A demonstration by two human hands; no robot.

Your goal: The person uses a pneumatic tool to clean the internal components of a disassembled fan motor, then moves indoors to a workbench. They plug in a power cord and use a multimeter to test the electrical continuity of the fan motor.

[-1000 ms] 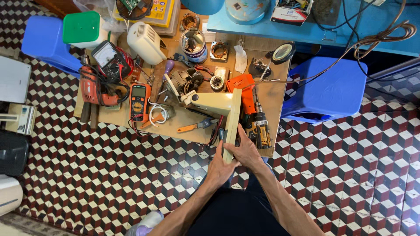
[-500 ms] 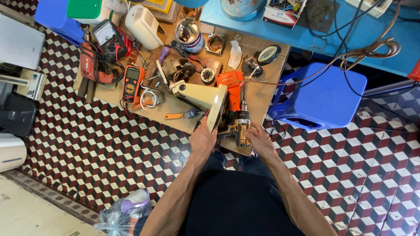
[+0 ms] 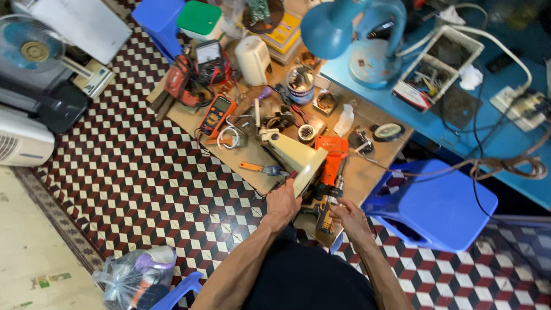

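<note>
Head view: low wooden desk [image 3: 241, 155] crowded with tools; a cream casing [image 3: 295, 158] lies tilted at its near edge, left hand [image 3: 282, 202] gripping its near end, apparently steadying it, while right hand [image 3: 347, 213] curls beside the yellow-black drill [image 3: 324, 209].

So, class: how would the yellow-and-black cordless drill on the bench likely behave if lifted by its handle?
The cordless drill looks rigid and probably heavy for its size. Lying on its side under the right hand, it seems unlikely to roll, though its chuck end might dip when lifted.
</note>
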